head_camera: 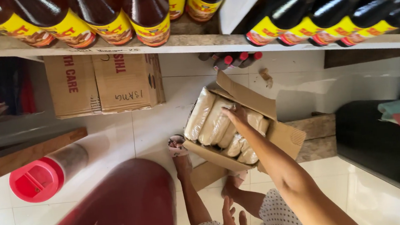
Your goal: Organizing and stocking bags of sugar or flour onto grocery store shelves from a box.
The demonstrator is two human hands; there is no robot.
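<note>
- Packets (215, 123) of pale, soft-looking goods in clear wrap lay side by side, long and rounded like loaves, inside an open cardboard box (285, 136) on the white tiled floor (153, 125).
- Right hand (236, 116) reached down into the box, fingers resting on top of one packet; whether it had closed on it could not be told.
- Left hand (231, 222) hung low near the knees, fingers spread and loose, grasping nothing.
- Box flaps stood open, plain brown and creased.
- Glossy dark bottles (106, 15) with yellow labels lined a rough wooden shelf (194, 41) above.
- A smooth maroon drum (117, 209) and a red-capped jar (43, 175) sat to the left.
</note>
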